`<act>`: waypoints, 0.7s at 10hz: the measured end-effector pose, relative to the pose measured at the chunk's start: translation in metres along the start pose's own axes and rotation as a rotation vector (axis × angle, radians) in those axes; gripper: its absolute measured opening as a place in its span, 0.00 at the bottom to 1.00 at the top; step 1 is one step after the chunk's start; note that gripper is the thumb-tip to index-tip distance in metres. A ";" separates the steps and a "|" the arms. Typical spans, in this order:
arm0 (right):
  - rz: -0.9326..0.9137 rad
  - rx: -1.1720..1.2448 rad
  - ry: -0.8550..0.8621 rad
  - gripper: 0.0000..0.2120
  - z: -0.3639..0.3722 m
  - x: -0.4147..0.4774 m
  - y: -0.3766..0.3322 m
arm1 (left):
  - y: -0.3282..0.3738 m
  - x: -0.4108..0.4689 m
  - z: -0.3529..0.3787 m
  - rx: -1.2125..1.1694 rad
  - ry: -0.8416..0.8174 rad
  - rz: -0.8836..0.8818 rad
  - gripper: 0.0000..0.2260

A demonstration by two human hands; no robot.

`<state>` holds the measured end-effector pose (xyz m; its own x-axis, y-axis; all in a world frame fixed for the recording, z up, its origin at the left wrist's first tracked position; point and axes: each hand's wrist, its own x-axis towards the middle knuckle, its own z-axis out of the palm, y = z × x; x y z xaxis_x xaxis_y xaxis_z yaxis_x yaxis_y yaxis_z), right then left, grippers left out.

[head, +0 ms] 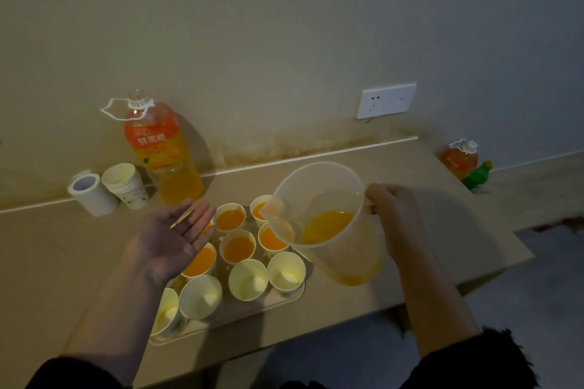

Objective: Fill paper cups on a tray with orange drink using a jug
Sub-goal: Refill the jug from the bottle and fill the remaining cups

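Note:
A clear plastic jug (328,221) with a little orange drink in it hangs tilted over the right side of the tray (252,313), its spout toward the cups. My right hand (392,215) grips its handle. Several paper cups in the far rows hold orange drink (238,248). The near cups (248,279) show only pale bottoms. My left hand (177,237) hovers palm up, fingers straight, over the tray's left cups and holds nothing.
A large orange drink bottle (161,148) stands at the back left by the wall, next to a stack of paper cups (126,183) and a white roll (90,193). Beyond the table's right end stand another orange bottle (459,159) and a green one (477,175).

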<state>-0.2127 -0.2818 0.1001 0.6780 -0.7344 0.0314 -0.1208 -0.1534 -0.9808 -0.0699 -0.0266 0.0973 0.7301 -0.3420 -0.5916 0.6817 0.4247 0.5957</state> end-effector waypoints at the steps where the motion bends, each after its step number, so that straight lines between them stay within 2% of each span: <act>1: -0.004 -0.103 -0.015 0.11 -0.005 0.005 0.005 | -0.007 0.002 -0.002 0.012 0.005 -0.009 0.14; 2: -0.013 -0.206 -0.060 0.12 -0.009 0.008 0.010 | -0.014 0.006 -0.007 -0.004 0.065 -0.036 0.06; 5: -0.033 -0.461 -0.182 0.11 -0.009 0.011 0.027 | -0.024 0.013 -0.021 -0.039 0.118 -0.076 0.08; 6: -0.012 -0.520 -0.187 0.18 -0.007 0.014 0.036 | -0.022 0.016 -0.025 -0.054 0.109 -0.092 0.07; 7: -0.002 -0.565 -0.175 0.21 -0.005 0.016 0.041 | -0.020 0.020 -0.034 -0.057 0.096 -0.068 0.45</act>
<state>-0.2100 -0.3034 0.0617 0.7821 -0.6215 -0.0462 -0.4547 -0.5183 -0.7243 -0.0699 -0.0133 0.0549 0.6727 -0.2913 -0.6802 0.7236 0.4509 0.5226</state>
